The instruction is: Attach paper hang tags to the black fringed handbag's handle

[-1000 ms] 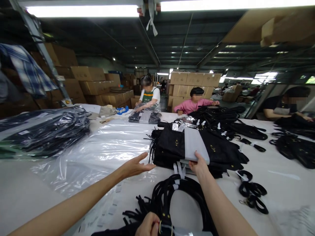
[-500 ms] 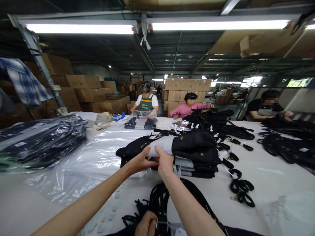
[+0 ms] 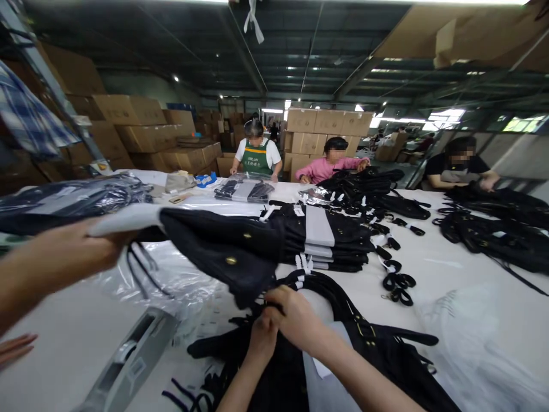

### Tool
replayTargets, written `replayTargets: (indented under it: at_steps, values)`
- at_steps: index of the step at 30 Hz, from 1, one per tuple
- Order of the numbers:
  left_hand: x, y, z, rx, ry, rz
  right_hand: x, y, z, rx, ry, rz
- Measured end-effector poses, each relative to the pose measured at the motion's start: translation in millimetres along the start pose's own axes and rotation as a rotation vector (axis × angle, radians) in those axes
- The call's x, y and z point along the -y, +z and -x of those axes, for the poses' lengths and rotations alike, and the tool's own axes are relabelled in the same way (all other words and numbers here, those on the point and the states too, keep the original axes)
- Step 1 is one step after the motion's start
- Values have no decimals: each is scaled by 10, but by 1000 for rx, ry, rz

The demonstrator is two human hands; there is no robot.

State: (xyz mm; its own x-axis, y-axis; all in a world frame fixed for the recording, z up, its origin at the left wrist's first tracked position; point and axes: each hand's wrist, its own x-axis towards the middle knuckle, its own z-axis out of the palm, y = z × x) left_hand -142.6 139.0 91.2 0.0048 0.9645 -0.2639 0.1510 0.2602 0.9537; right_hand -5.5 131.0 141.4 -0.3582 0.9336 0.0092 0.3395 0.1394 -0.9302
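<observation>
Both left hand and right hand are touching in the head view, curling together over a black bag; whether they are clamping it I cannot tell. It is lying just beneath them, while a co-worker's hand is holding another bag leftward.

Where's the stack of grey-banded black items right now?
In the head view, the stack sits just right of centre, beyond the right hand and left of the small looped black straps.

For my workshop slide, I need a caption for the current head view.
Left hand and right hand meet over a grey-banded black bag while a co-worker's hand holds another bag.
</observation>
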Motion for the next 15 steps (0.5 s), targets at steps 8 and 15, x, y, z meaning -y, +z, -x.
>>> replayTargets:
  at_steps: [8, 15]
  values:
    - [682, 551, -113, -141, 65, 7, -907, -246, 583, -217, 435, 634]
    - [662, 502, -143, -185, 34, 137, -888, -181, 451, -241, 506, 122]
